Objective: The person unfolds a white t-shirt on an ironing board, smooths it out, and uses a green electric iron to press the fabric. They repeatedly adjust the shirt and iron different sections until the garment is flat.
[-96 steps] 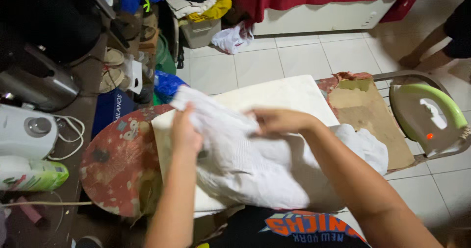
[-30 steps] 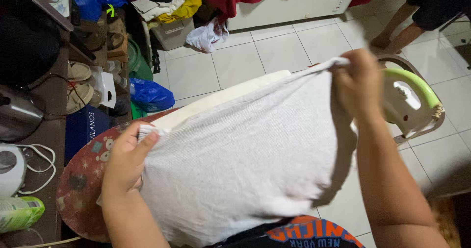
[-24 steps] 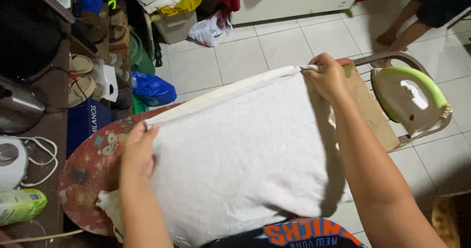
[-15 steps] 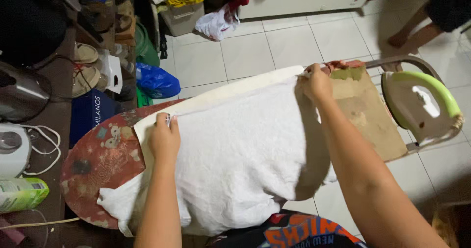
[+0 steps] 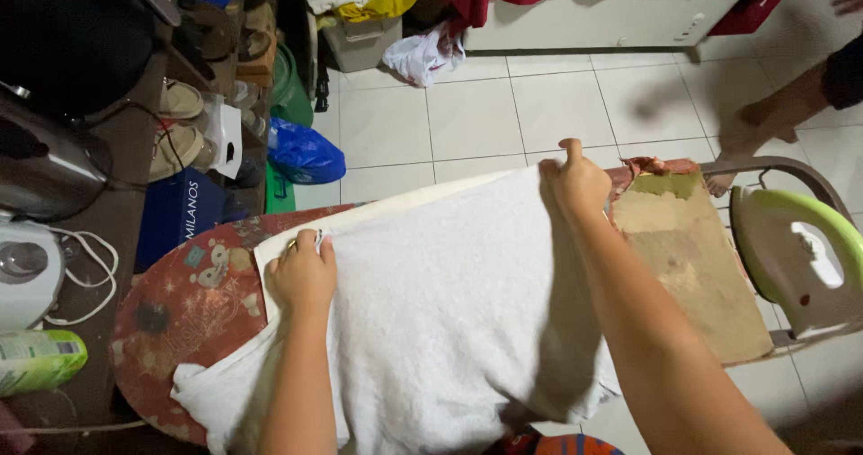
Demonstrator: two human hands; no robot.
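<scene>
A white towel (image 5: 449,302) lies spread over a red patterned ironing board (image 5: 184,316). My left hand (image 5: 301,271) grips the towel's far left corner and presses it on the board. At the far right corner, my right hand (image 5: 577,181) pinches the towel's edge, thumb up. The towel's near part hangs over the board's front edge.
A green and white iron (image 5: 796,257) rests on the board's right end beside a worn brown patch (image 5: 688,266). A kettle (image 5: 40,181), a white appliance (image 5: 22,275) and a green bottle (image 5: 40,361) stand on the left shelf. Another person's leg (image 5: 782,113) shows at the far right.
The towel was lifted and held up in the air, then lowered and laid flat on the board. Both hands still hold its far corners, now resting down.
</scene>
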